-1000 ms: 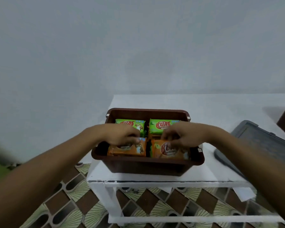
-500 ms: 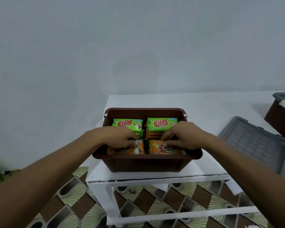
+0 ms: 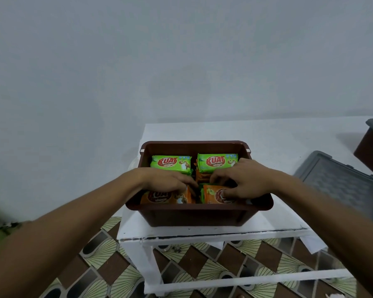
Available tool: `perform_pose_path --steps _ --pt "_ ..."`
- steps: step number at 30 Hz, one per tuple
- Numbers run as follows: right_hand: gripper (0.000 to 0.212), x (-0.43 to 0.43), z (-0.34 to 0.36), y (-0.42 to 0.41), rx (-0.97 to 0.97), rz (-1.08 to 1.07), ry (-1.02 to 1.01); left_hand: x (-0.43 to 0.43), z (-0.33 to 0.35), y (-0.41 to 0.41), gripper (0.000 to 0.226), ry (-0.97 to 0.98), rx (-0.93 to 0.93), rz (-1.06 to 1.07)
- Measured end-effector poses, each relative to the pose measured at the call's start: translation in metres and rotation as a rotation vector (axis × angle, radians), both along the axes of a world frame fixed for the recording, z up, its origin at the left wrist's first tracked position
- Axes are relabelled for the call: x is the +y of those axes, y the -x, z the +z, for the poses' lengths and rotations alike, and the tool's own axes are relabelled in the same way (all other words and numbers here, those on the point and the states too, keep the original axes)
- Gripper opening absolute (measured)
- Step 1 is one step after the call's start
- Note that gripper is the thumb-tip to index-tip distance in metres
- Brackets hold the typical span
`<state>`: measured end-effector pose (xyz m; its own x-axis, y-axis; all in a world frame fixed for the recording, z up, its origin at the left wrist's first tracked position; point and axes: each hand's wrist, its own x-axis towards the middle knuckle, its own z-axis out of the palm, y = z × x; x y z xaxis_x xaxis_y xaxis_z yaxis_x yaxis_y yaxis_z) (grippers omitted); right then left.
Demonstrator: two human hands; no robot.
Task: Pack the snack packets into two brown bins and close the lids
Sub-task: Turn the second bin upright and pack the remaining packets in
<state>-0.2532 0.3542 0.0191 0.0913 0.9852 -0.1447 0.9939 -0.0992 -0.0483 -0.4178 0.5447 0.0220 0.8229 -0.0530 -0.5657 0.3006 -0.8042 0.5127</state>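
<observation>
Two orange packets [image 3: 167, 197] partly hidden beneath left hand [image 3: 167, 181] and right hand [image 3: 244, 179].

The dark brown rectangular plastic bin [image 3: 199, 214] has smooth, faintly shiny walls, and the green film snack packets [image 3: 170, 163] and orange film snack packets [image 3: 166, 197] inside it are glossy and printed. The flat grey plastic lid [image 3: 342, 186] looks matt, with a fine moulded grid on its face. The white painted desk [image 3: 267, 134] is matt, chipped and rough along its front edge, and the brown-and-cream patterned floor tiles [image 3: 108, 265] look smooth.
</observation>
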Motion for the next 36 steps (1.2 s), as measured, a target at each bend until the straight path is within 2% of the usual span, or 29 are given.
perform_pose_path --steps 6,11,13,16,19,22,25,29,32,34,36 --pt "0.033 -0.008 0.003 -0.005 -0.007 0.002 0.049 0.001 -0.006 -0.004 0.040 -0.087 -0.051 -0.069" --pt "0.031 -0.005 0.007 -0.003 -0.004 -0.028 0.134 0.001 -0.004 -0.009 0.041 -0.087 -0.086 -0.030" --pt "0.033 0.005 0.012 0.002 0.094 -0.039 0.226 0.007 0.001 -0.008 0.040 -0.157 -0.057 -0.023" --pt "0.039 0.023 0.012 0.015 0.357 -0.009 0.305 0.014 0.007 -0.005 0.033 -0.229 -0.063 -0.070" --pt "0.041 0.035 0.008 0.025 0.453 -0.022 0.327 0.018 0.010 0.001 0.028 -0.240 -0.267 -0.074" --pt "0.028 0.040 0.002 0.026 0.428 -0.035 0.335 0.025 0.009 0.004 0.031 -0.169 -0.483 0.025" --pt "0.011 0.039 -0.003 0.026 0.398 -0.001 0.249 0.028 0.004 0.007 0.035 -0.068 -0.564 0.098" --pt "0.016 0.031 -0.006 0.030 0.336 0.016 0.167 0.033 0.000 0.008 0.030 -0.071 -0.629 0.120" --pt "0.015 0.030 -0.002 0.030 0.205 0.065 -0.061 0.040 -0.002 0.004 0.024 -0.211 -0.719 0.075" --pt "0.009 0.031 0.006 0.022 0.099 0.019 -0.250 0.044 -0.003 -0.001 0.026 -0.353 -0.695 0.004" --pt "0.007 0.030 0.012 0.010 0.006 -0.037 -0.353 0.045 -0.003 -0.009 0.032 -0.501 -0.623 -0.073"
